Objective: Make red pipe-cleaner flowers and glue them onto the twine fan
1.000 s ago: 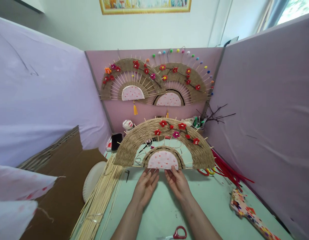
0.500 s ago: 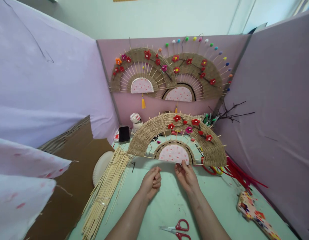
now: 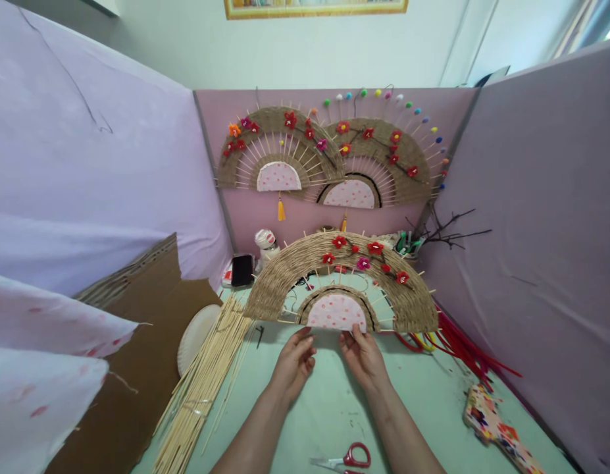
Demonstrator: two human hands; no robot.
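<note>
A woven twine fan [image 3: 279, 276] with red and magenta felt flowers stands upright in front of me, thin sticks poking past its outer rim. Its half-round centre [image 3: 337, 312] is pale cloth with pink spots. My right hand [image 3: 362, 355] pinches the bottom edge of that centre between thumb and fingers. Just below the same edge, further left, my left hand [image 3: 295, 362] is loosely curled with its fingers apart; its upper fingertips are at the edge, and I cannot tell whether they touch it. Red-handled scissors [image 3: 354, 455] lie on the table between my forearms, partly cut off by the frame.
A bundle of thin sticks [image 3: 201, 388] and a white paper plate [image 3: 189, 339] lie left, beside brown cardboard [image 3: 137, 355]. Red strips [image 3: 462, 349] and a colourful glue gun [image 3: 497, 421] lie right. Two finished fans [image 3: 279, 118] hang on the back panel. Dark twigs [image 3: 447, 230] stand behind.
My left hand has loosened from a closed fist and risen to the fan's lower edge. The right hand keeps its hold. The whole view has tilted slightly upward.
</note>
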